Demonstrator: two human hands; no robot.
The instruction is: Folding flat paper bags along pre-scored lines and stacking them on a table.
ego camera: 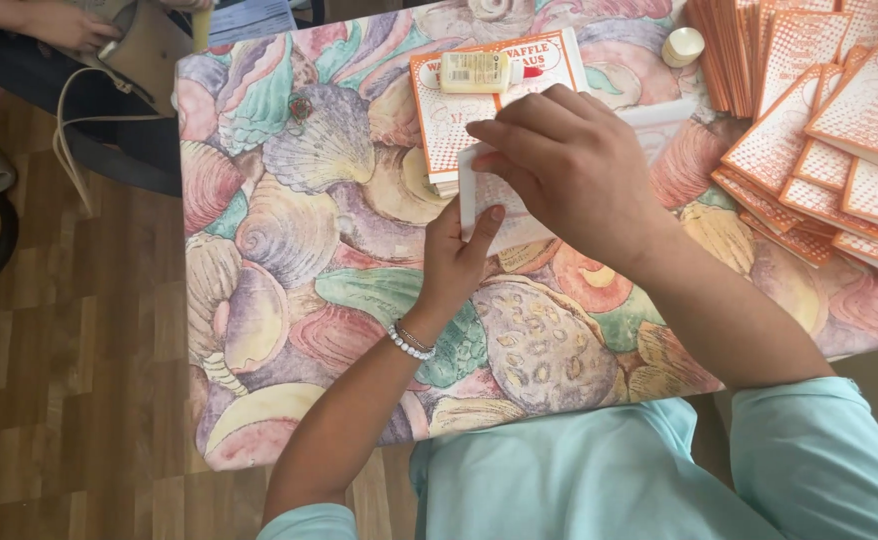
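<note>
A white and orange paper piece (pixel 504 225) lies on the shell-patterned tablecloth (pixel 289 230), folded at its left edge. My left hand (pixel 454 260), with a bead bracelet on the wrist, presses its thumb on the paper's lower left part. My right hand (pixel 564 165) lies flat over the paper's top, its fingers curled on the folded white edge. Just beyond sits a small stack of orange-checked paper pieces (pixel 439 125) with a pale yellow glue bottle (pixel 475 72) lying on top.
A large heap of orange-checked paper pieces (pixel 829 130) covers the table's right side. A cream bottle cap (pixel 682 45) stands near it. Another person's hand (pixel 64 25) and a bag with a cord (pixel 109 95) are at the top left, over the wooden floor.
</note>
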